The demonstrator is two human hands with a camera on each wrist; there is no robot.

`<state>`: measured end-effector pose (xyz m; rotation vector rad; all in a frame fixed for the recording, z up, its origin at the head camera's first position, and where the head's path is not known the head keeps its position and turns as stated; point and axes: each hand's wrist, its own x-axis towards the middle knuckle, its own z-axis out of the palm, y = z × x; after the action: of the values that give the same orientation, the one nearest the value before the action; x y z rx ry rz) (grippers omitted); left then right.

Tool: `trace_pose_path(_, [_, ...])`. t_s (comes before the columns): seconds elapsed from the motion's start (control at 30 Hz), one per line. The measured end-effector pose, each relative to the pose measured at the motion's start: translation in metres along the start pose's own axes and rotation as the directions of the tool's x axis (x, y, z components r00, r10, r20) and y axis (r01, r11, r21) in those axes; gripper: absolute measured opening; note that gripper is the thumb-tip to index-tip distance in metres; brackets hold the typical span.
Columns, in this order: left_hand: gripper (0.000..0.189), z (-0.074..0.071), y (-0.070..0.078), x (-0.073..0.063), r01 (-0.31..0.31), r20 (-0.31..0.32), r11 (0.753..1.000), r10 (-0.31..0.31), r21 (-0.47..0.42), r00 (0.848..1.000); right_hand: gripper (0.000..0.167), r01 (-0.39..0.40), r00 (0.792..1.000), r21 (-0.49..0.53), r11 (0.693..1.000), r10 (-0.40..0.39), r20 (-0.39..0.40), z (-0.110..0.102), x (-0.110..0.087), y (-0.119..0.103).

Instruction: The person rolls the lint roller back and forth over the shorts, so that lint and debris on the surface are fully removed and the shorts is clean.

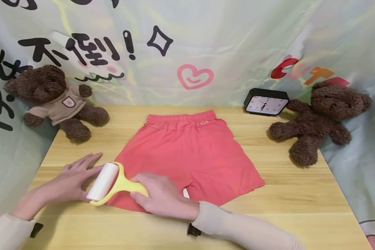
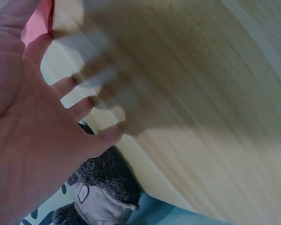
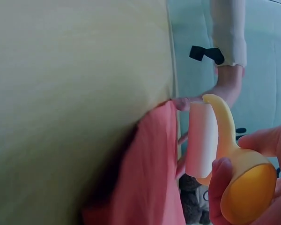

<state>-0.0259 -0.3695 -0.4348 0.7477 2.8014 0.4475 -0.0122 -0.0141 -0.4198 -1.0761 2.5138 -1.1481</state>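
Downward head view, close wrist views

Coral-red shorts (image 1: 187, 152) lie spread and lightly creased on the pale wood tabletop (image 1: 287, 201), their elasticated waistband (image 1: 178, 117) at 12 o'clock, small pale lettering (image 1: 204, 122) near 1 and legs fanned toward 4 and 8. At the garment's edge, between 8 and 9 o'clock, a yellow-handled roller (image 1: 103, 181) sits at a slant, its white cylinder running from 1 to 7, its handle (image 1: 124, 183) pointing toward 4.
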Motion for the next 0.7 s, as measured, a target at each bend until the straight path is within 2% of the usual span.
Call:
trace_pose_path(0.2, [0.107,0.0008,-0.0034,0.0,-0.013,-0.037,1.0,0.013,-0.001,0.999,0.026,-0.009,1.0,-0.007,1.0,0.009,0.022,0.0092,0.0067,-0.0002])
trace_pose_path(0.43, [0.108,0.0012,-0.0045,0.0005,-0.019,-0.05,1.0,0.02,0.018,0.999,0.021,-0.016,1.0,-0.021,1.0,0.017,0.02,0.0106,0.0083,0.0016])
trace_pose_path(0.57, [0.108,0.0031,-0.0051,0.0008,-0.022,-0.062,0.999,0.025,0.041,0.998,0.015,0.004,1.0,-0.029,1.0,-0.004,0.013,0.0111,0.0068,0.0036])
trace_pose_path(0.7, [0.107,0.0021,-0.0027,0.0018,-0.009,-0.049,0.999,0.012,0.051,0.999,0.013,0.045,0.999,-0.041,0.998,-0.045,0.01,0.0112,0.0046,0.0051])
